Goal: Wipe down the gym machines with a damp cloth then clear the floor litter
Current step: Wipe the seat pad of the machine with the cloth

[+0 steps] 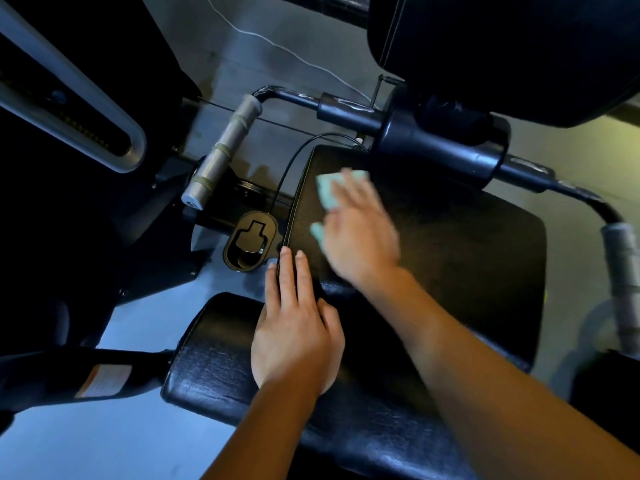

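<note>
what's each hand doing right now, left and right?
Left hand: open, fingers straight, resting flat on the seat pad, holding nothing.
Right hand: open, motion-blurred, pressing the pale green cloth onto the seat pad.

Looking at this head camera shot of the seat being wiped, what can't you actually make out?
- Right hand: motion-blurred, finger grip unclear.
- Cloth: mostly covered by that hand; dampness not visible.
- Orange label on the lower-left bar: too small to read.
- Back pad: cut off by the top edge, very dark.
- Floor litter: none discernible.
</note>
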